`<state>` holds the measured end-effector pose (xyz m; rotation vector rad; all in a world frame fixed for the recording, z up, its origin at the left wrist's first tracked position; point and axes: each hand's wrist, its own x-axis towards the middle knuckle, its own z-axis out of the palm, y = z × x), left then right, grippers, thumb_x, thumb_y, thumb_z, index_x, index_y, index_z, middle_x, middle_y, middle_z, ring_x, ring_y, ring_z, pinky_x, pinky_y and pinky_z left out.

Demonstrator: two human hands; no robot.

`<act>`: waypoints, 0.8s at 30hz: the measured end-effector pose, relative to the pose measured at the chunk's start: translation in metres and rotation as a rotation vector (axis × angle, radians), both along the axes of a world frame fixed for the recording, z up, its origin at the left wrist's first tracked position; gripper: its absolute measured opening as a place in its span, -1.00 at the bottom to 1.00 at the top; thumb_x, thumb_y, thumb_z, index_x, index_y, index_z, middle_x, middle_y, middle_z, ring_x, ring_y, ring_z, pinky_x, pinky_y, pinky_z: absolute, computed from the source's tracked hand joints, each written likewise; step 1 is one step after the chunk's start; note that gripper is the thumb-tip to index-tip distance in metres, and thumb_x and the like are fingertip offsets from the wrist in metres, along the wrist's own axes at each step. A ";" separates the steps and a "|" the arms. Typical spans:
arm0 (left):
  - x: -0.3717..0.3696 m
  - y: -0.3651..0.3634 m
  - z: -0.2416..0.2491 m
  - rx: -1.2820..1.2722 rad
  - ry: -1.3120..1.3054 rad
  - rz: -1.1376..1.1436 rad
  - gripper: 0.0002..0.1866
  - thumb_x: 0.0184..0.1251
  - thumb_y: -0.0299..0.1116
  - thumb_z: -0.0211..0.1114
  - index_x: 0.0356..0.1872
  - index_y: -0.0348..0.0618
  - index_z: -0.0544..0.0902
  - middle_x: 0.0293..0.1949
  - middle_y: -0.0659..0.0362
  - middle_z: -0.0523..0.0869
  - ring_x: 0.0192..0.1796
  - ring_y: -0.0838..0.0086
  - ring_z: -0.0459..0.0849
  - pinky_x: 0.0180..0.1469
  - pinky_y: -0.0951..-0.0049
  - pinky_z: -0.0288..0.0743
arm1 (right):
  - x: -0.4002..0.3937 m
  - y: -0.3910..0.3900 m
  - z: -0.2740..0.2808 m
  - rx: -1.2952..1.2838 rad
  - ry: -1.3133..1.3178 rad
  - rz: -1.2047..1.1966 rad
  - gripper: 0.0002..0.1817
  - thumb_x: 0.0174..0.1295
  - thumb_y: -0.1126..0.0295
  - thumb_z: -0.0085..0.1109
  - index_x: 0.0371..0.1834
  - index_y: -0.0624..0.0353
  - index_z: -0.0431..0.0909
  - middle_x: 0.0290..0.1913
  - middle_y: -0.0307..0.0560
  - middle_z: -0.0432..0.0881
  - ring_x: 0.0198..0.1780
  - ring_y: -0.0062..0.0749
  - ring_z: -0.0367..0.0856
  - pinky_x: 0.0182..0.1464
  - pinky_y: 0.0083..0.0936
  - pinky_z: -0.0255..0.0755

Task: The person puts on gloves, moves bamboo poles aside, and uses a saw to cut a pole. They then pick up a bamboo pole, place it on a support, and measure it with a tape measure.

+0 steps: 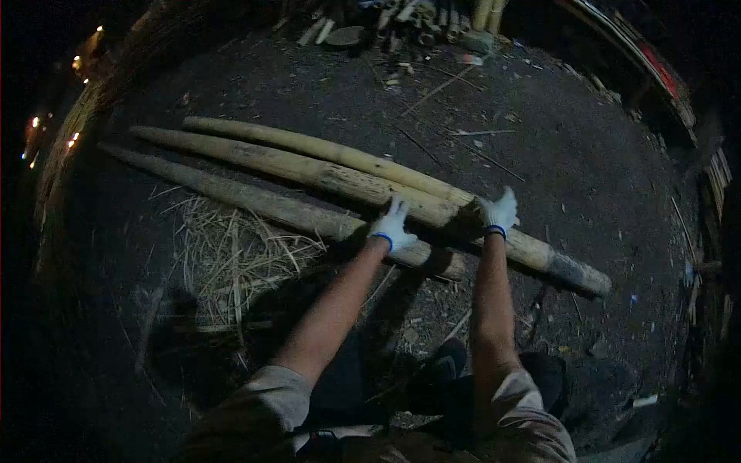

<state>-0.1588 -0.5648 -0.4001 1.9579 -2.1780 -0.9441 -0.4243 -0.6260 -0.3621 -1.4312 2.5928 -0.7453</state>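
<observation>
Three long bamboo poles lie side by side on the dark ground, slanting from upper left to lower right. My left hand point(393, 226), in a white glove with a blue cuff, has its fingers spread at the middle pole point(309, 170). The near pole point(270, 205) passes beside that hand. Farther right, my right hand point(499, 212), gloved the same way, is open with fingers apart at the middle pole, close to the end of the far pole point(347, 157). Neither hand is wrapped round a pole.
A heap of dry shavings point(235, 262) lies at the left, below the near pole. Cut bamboo pieces point(424, 19) are piled at the top. Thin sticks point(482, 133) and chips are scattered on the ground. More strips point(719, 181) stand along the right edge.
</observation>
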 end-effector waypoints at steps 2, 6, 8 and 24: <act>0.005 0.004 -0.007 0.044 0.144 0.043 0.15 0.02 0.07 0.48 0.57 -0.03 -0.02 0.61 -0.01 -0.28 0.53 -0.13 0.11 0.45 -0.13 0.19 | -0.012 -0.047 -0.081 0.370 -0.065 0.232 -0.28 0.16 0.07 0.34 0.40 -0.06 0.34 0.35 -0.02 0.45 0.35 0.04 0.42 0.32 -0.09 0.35; 0.006 0.017 -0.011 0.042 0.042 -0.079 0.27 -0.09 0.08 0.55 0.59 -0.02 -0.10 0.60 -0.08 -0.30 0.50 -0.15 0.18 0.51 -0.12 0.03 | -0.002 -0.057 -0.045 0.584 0.132 0.387 -0.20 0.08 -0.12 0.33 0.40 -0.13 0.35 0.36 -0.05 0.46 0.34 0.00 0.45 0.29 0.11 0.34; -0.002 0.026 -0.005 0.036 -0.172 -0.158 0.32 -0.18 0.06 0.61 0.59 0.03 -0.08 0.59 -0.11 -0.25 0.54 -0.20 0.05 0.56 -0.10 -0.18 | -0.011 -0.071 -0.056 0.591 0.105 0.460 -0.22 0.06 -0.11 0.35 0.36 -0.06 0.40 0.32 -0.02 0.50 0.31 0.01 0.48 0.27 0.04 0.38; -0.020 0.049 -0.044 -0.211 -0.313 -0.067 0.04 -0.03 -0.18 0.51 0.54 0.14 0.14 0.57 -0.08 -0.03 0.56 -0.19 -0.02 0.52 -0.22 -0.22 | -0.012 -0.103 0.000 0.820 0.029 0.982 -0.14 -0.29 -0.14 0.63 0.05 0.21 0.60 0.05 0.00 0.68 0.08 -0.24 0.63 0.07 -0.29 0.53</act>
